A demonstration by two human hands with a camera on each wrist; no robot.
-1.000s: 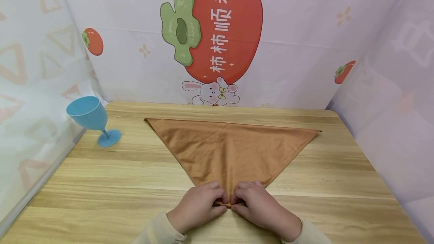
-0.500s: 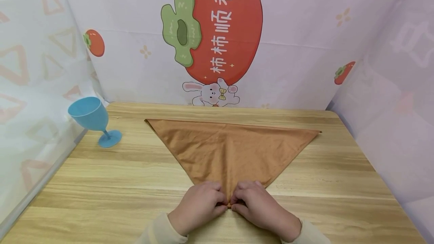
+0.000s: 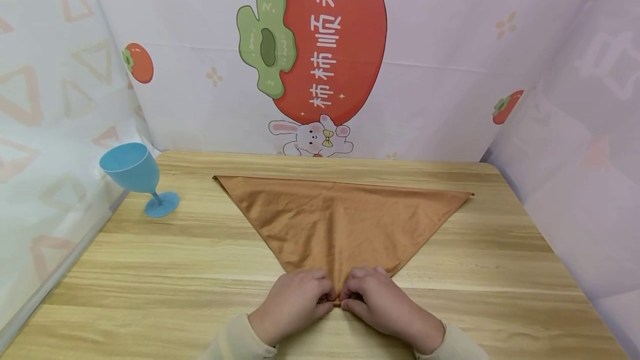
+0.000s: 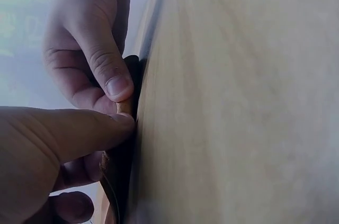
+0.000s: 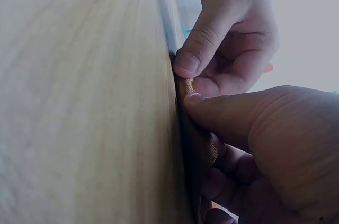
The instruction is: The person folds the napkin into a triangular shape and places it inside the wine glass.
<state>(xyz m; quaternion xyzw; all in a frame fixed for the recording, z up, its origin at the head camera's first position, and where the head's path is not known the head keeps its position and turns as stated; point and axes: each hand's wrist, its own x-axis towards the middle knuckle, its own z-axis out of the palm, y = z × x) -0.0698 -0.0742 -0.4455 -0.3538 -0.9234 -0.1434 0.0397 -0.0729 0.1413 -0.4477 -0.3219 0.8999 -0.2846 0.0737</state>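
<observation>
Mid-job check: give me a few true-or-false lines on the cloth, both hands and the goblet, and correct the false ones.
1. The left hand and the right hand both pinch the brown cloth at its near end. True.
2. The blue goblet stands to the person's left of the brown cloth. True.
3. The blue goblet lies on its side. False: it stands upright on the table.
4. The brown cloth's longest edge is nearest the person. False: it is on the far side.
</observation>
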